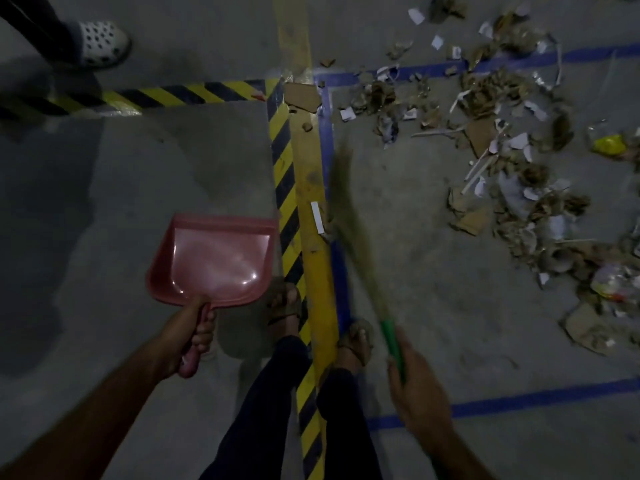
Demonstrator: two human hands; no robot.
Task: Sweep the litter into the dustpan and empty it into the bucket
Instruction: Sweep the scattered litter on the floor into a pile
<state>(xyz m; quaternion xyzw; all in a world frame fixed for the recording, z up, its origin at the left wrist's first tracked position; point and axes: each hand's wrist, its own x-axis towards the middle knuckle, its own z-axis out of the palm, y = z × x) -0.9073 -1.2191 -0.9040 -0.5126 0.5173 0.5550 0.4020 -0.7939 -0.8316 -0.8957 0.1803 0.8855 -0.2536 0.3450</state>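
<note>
My left hand grips the handle of a pink dustpan, which hangs empty above the grey floor left of centre. My right hand grips the green handle of a grass broom. Its blurred bristles reach up along the blue tape line, beside a white paper strip. Litter of torn cardboard, paper scraps and plastic lies scattered across the upper right of the floor, apart from both tools. No bucket is in view.
Yellow-and-black hazard tape, a yellow stripe and blue tape lines cross the concrete floor. My sandalled feet stand on the stripes. Another person's foot in a white perforated clog stands at the top left.
</note>
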